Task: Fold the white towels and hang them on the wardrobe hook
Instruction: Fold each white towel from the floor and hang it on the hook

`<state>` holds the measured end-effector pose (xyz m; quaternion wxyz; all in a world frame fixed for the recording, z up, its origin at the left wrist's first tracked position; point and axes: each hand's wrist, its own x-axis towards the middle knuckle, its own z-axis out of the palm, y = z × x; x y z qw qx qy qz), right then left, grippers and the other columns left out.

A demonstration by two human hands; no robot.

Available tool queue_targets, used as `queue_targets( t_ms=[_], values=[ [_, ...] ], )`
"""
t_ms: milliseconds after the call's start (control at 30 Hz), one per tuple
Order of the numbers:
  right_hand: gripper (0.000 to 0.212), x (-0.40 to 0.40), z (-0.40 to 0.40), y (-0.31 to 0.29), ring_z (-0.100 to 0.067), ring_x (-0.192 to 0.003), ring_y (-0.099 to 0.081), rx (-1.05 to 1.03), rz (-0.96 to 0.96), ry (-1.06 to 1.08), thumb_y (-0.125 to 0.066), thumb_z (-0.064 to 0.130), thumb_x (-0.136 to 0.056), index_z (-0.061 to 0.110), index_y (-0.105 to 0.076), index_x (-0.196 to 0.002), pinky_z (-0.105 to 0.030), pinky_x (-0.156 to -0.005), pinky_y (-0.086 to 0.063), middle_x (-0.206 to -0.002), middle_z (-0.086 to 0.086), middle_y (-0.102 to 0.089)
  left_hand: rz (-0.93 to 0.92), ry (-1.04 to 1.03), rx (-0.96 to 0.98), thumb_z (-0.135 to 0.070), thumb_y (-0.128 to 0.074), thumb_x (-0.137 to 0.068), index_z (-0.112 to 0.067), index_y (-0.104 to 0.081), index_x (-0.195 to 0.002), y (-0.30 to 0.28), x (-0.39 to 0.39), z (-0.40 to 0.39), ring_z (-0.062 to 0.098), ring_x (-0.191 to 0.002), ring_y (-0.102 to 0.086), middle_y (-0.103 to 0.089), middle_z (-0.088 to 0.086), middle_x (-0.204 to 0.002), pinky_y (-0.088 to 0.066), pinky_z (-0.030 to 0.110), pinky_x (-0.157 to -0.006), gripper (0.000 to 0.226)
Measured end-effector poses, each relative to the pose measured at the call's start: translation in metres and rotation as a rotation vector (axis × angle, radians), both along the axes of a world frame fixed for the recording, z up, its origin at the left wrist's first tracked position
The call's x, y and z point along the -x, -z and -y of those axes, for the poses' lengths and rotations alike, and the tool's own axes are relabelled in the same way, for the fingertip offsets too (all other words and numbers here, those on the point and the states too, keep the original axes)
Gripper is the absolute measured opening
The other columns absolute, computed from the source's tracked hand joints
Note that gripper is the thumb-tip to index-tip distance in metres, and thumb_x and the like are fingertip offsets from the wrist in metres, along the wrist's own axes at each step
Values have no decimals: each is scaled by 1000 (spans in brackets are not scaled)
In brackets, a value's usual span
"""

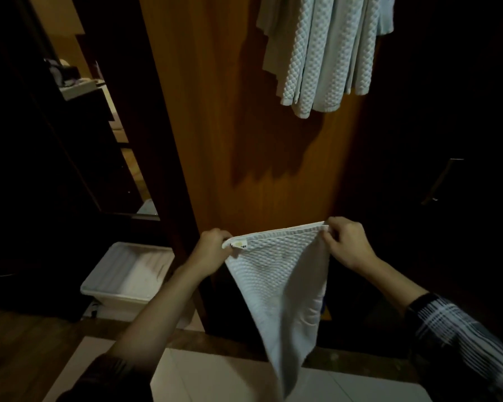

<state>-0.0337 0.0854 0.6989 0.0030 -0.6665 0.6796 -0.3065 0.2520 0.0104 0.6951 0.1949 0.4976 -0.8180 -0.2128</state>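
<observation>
A white waffle-textured towel (279, 285) hangs in front of me, stretched along its top edge and tapering down to a point near the floor. My left hand (212, 248) pinches its left top corner, beside a small label. My right hand (346, 242) pinches the right top corner. Several white towels (323, 50) hang folded high on the brown wooden wardrobe panel (221, 126); the hook that bears them is hidden above the frame.
A white plastic bin (128, 277) with white cloth inside stands on the floor at the lower left. A dark doorway lies to the left. A dark wardrobe door with a metal handle (442, 181) is at the right. Pale floor tiles lie below.
</observation>
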Motion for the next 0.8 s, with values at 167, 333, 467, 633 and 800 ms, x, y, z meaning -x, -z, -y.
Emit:
queue_targets(
  t_ms=[167,333,467,633,800],
  values=[
    [35,2,2,-10,-16,-52,-33,-10,348,259,-62,15,-79,8,-38,-56,-30,-50,-21,-54,-8,-34,-163,35,12,-10,-62,-86,-12,-65,-88,23,10,-6,17,-86,-49,-50,0,-87,-31,22,-68,4],
    [37,6,-1,-28,-13,-49,-31,-45,355,199,-62,20,-78,12,-36,-54,-28,-50,-23,-52,-3,-32,-873,-37,-523,-16,-57,-89,-22,-67,-92,50,24,-30,14,-99,-62,-68,-7,-98,-45,19,-80,12],
    [36,12,0,-45,-16,-51,-28,-88,291,169,-60,19,-80,9,-35,-55,-29,-51,-20,-56,-10,-30,-1100,-3,-645,-31,-46,-89,-23,-64,-102,44,38,-30,12,-95,-66,-67,-1,-105,-52,21,-74,24],
    [34,23,-4,-53,-17,-50,-35,-181,118,172,-58,19,-85,4,-48,-55,-29,-47,-24,-53,-8,-38,-890,148,-572,-27,-40,-97,-24,-62,-107,31,37,-21,2,-96,-65,-66,-10,-104,-48,12,-75,24],
    [35,23,-3,-58,-17,-55,-45,-289,26,105,-57,25,-86,-1,-59,-63,-29,-50,-30,-57,-7,-47,-691,229,-661,-30,-65,-82,-18,-64,-110,18,18,-4,8,-101,-65,-68,-4,-110,-50,19,-83,31]
  ],
)
